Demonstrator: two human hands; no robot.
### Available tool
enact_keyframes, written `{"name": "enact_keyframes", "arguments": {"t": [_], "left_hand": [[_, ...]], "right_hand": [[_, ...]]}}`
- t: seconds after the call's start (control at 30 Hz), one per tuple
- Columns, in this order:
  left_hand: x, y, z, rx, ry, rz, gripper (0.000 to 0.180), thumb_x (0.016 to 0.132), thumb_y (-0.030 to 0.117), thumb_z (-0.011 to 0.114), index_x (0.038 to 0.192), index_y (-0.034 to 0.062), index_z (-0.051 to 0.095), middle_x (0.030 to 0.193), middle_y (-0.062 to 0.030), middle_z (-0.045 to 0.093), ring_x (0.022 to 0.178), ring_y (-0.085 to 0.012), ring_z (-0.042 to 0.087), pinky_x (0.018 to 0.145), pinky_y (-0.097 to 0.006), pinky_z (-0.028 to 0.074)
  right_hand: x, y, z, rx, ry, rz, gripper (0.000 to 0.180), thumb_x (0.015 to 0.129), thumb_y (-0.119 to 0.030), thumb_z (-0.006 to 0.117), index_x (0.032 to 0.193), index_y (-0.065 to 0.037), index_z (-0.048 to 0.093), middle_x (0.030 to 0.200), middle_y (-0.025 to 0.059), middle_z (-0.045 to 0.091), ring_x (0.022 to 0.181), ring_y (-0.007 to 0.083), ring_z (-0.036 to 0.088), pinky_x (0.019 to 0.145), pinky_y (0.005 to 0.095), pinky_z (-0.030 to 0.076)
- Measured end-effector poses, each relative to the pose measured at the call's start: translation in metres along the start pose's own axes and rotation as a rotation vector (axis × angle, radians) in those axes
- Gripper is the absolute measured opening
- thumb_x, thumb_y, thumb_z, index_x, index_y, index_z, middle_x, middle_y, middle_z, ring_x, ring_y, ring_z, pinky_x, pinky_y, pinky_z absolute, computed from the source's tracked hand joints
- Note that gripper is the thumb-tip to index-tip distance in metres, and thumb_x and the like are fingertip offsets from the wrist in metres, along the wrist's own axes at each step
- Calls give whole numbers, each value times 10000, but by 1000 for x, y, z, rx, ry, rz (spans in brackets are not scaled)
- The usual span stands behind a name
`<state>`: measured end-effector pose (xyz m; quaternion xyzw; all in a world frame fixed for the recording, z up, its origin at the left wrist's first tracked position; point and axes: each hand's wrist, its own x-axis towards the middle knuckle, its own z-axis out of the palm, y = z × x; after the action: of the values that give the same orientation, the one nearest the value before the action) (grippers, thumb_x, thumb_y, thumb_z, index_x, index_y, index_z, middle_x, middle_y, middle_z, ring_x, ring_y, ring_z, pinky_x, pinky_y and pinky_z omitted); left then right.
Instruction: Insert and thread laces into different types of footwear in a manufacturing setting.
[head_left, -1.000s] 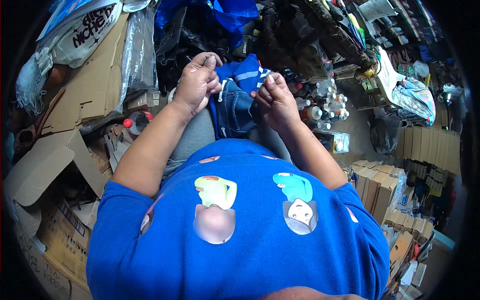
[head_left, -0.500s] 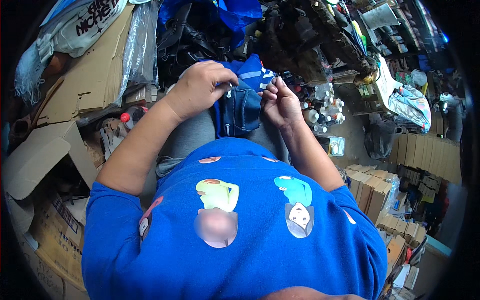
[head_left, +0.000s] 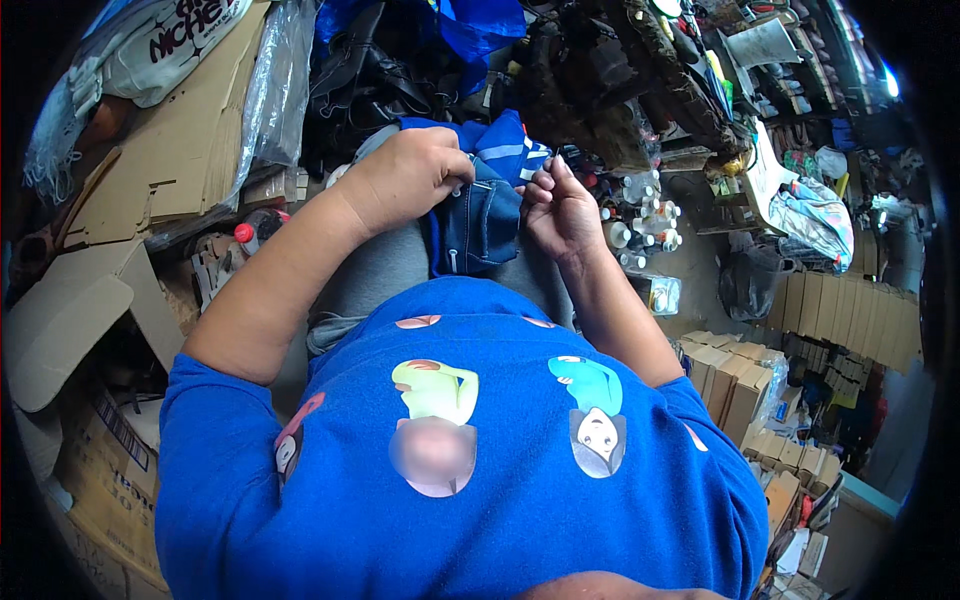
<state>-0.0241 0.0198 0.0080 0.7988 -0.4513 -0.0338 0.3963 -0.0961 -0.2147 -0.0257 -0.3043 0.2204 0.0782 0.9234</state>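
A dark blue zippered fabric bag [head_left: 482, 228] with light stitching and pale zipper pulls lies across my lap. My left hand [head_left: 412, 178] is closed at its upper left edge, fingertips pinched on the fabric near one end of the zipper. On the bag's right, my right hand [head_left: 562, 208] is raised with curled fingers, thumb and forefinger pressed together. A thin dark tip seems to stick up from that pinch, too small to name. Beyond the bag, a bright blue cloth with white stripes [head_left: 503, 145] is bunched between my hands.
Flattened cardboard [head_left: 165, 170] and an open carton [head_left: 85, 310] stand on the left, near a red-capped bottle [head_left: 246, 233]. Black straps [head_left: 365, 75] pile up ahead. Several small bottles [head_left: 640, 220] are grouped right of my right hand. Stacked cardboard boxes [head_left: 735, 385] sit farther right.
My left hand has turned slightly and shifted a little right and down, its fingers now closer on the bag's edge. My right hand stays nearly still.
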Motion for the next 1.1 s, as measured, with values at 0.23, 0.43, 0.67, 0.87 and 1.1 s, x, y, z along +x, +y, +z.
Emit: {"name": "enact_keyframes", "arguments": {"t": [0.23, 0.43, 0.67, 0.87, 1.1], "left_hand": [[5, 1, -7, 82, -40, 52, 93, 790, 23, 654, 861, 72, 690, 823, -101, 595, 773, -274, 633, 684, -338, 518], [5, -10, -8, 26, -75, 49, 69, 804, 71, 618, 808, 91, 684, 833, -95, 584, 770, -268, 631, 693, -349, 522], [8, -13, -11, 94, -87, 162, 143, 802, 2, 603, 876, 95, 683, 812, -102, 578, 733, -273, 629, 649, -339, 514], [12, -12, -15, 150, -106, 224, 167, 795, 2, 593, 893, 107, 679, 820, -112, 569, 752, -295, 626, 658, -349, 516], [9, -15, -12, 67, -80, 176, 130, 813, 36, 599, 883, 109, 680, 824, -114, 568, 750, -302, 623, 665, -362, 517]], "right_hand": [[1, 0, -4, 18, -19, 6, 113, 979, -247, 512, 935, -150, 473, 727, 7, 495, 616, 133, 466, 851, 362, 456], [1, -1, -3, 34, -17, 19, 112, 979, -248, 511, 940, -150, 476, 731, 9, 496, 621, 133, 462, 847, 366, 460], [1, -2, 0, 47, -12, 49, 111, 977, -252, 514, 940, -155, 475, 736, 10, 497, 631, 139, 461, 804, 345, 475], [0, -3, 2, 31, 12, 44, 107, 982, -256, 503, 940, -161, 476, 742, 11, 498, 638, 144, 465, 822, 357, 460], [1, -4, -1, 30, -11, 52, 108, 984, -263, 496, 944, -163, 482, 740, 11, 500, 637, 145, 467, 832, 361, 455]]}}
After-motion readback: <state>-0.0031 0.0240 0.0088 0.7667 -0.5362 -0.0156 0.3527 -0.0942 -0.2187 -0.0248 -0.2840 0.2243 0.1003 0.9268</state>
